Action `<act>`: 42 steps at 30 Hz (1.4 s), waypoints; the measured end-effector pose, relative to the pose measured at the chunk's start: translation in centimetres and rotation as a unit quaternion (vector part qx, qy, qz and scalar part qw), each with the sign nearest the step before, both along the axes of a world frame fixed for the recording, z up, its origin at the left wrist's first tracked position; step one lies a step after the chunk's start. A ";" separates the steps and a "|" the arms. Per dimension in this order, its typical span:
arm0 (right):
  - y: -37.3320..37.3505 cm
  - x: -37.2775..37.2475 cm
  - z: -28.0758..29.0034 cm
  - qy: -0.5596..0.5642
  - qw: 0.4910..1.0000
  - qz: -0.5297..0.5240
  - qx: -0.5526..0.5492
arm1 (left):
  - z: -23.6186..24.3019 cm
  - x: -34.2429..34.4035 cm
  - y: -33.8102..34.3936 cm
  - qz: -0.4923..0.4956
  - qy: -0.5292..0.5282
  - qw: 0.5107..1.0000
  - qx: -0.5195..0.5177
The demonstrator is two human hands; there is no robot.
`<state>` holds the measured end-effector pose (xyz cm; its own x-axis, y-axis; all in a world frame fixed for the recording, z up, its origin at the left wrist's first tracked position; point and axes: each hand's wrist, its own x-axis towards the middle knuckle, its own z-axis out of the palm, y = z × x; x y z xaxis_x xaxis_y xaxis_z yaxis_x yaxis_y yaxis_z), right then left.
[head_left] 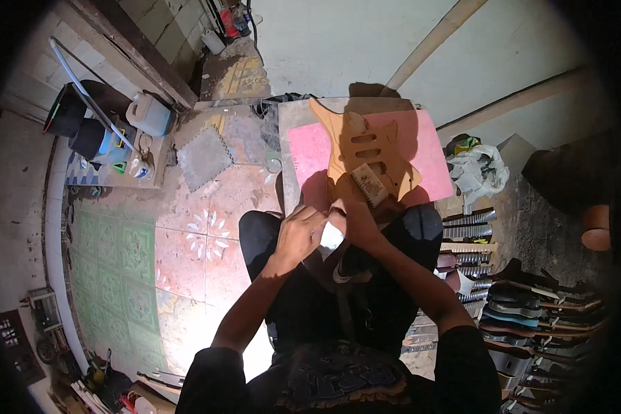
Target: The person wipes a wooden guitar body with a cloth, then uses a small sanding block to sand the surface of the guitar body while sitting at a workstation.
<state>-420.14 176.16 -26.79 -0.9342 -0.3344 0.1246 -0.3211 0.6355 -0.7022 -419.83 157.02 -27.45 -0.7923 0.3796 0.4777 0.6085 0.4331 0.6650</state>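
Observation:
My left hand (300,233) and my right hand (354,219) are close together above my lap, both with fingers closed. Between them is a small, brightly lit white piece (332,237), like a sheet or cloth; its kind is unclear. The fingers of both hands appear to grip its edges. Just beyond, a bare wooden electric guitar body (336,141) with cut-out slots lies on a pink sheet (305,148). On its near part rests a flat, pale, tooth-edged rectangular piece (370,183), beside my right wrist.
The pink sheet covers a low table (289,176) between my knees. Several guitar bodies (514,310) are racked at the right, near a white plastic bag (486,172). A jerrycan (148,114) and black buckets (90,138) stand at the left. A grey mat (205,157) lies on the tiled floor.

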 end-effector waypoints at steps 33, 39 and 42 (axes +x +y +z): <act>1.8 0.3 -3.1 -0.075 0.969 -0.212 -0.103 | -2.6 -1.2 4.3 -0.017 -0.089 0.994 -0.054; 0.4 -1.2 -3.1 -0.170 0.938 -0.275 -0.125 | -4.0 -3.0 3.9 -0.040 0.016 0.980 -0.193; -0.7 -2.8 -6.8 -0.116 0.950 -0.284 -0.052 | -3.2 -4.0 2.2 -0.065 0.031 0.959 -0.274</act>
